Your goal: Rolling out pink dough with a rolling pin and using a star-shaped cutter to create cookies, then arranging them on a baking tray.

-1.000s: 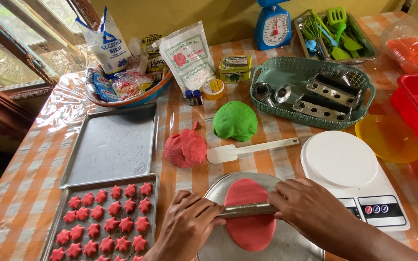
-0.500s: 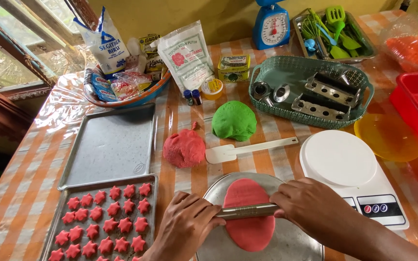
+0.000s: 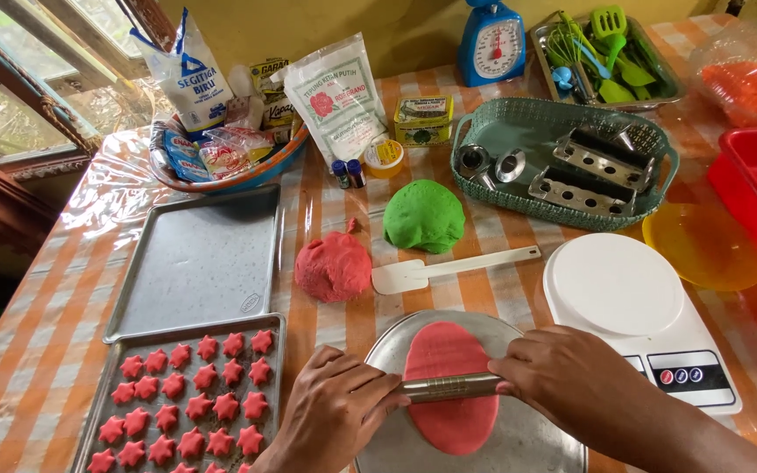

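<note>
Steel roller [image 3: 449, 386] mid-pass over red dough sheet [image 3: 451, 385]; left hand [image 3: 335, 419] at 9 and right hand [image 3: 562, 378] at 3, fingers curled onto roller ends. Next: even pressure toward 12.

red dough [image 3: 449, 385]: flattened oval on round tray | metal rolling pin [image 3: 449, 386]: across it

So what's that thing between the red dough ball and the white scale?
In the head view, a white spatula lies on the striped tablecloth between the red dough ball and the white scale.
</note>
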